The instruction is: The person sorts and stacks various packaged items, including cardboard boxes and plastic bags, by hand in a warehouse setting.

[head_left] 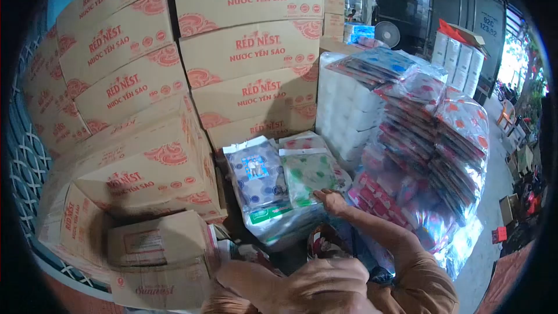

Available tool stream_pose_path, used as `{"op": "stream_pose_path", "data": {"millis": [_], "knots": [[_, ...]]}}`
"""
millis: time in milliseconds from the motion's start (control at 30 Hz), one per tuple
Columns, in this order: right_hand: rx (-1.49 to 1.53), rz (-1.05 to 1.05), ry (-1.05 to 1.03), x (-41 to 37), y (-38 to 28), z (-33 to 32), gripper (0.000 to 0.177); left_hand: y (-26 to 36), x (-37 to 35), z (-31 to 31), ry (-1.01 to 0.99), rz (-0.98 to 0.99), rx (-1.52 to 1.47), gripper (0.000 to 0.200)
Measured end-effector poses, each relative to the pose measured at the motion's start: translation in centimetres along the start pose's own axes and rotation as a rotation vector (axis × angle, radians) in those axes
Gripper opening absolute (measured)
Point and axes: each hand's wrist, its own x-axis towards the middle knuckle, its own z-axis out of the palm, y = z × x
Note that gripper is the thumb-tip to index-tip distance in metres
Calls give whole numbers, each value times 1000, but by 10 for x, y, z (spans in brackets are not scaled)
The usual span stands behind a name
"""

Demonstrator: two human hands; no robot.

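Observation:
My right hand (331,202) rests at the lower right corner of a clear package with green dots (308,177), its fingers reaching over the surface. Left of that package lies another with blue dots and a picture label (256,168). Both sit on a plastic-wrapped stack (279,229) with a green strip. Low in the view and close to the camera is my left hand (340,279), blurred, with its fingers not clearly visible; whether it holds anything is hidden.
Red Nest cartons (256,46) are stacked behind and left. An open carton (145,166) stands at left above a smaller box (154,241). White rolls (349,104) and a tall pile of wrapped packages (430,151) stand at right. A fan (387,35) is farther back.

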Motion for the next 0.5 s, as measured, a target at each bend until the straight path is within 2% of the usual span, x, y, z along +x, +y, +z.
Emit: {"op": "stream_pose_path", "data": {"millis": [200,333,400,467,500], "knots": [[-23,-53,85,0,-13,-27,38,2,-5,-6,-13,2,36,31],[-35,29,74,16,-3,-41,44,10,-8,-13,-46,31,92,31],[-98,3,133,25,-7,-58,40,18,-12,-19,-56,64,178,30],[16,38,201,21,-30,-98,37,24,-17,-29,-47,118,351,30],[127,42,255,23,-31,-108,36,24,-21,-33,21,173,508,30]]}}
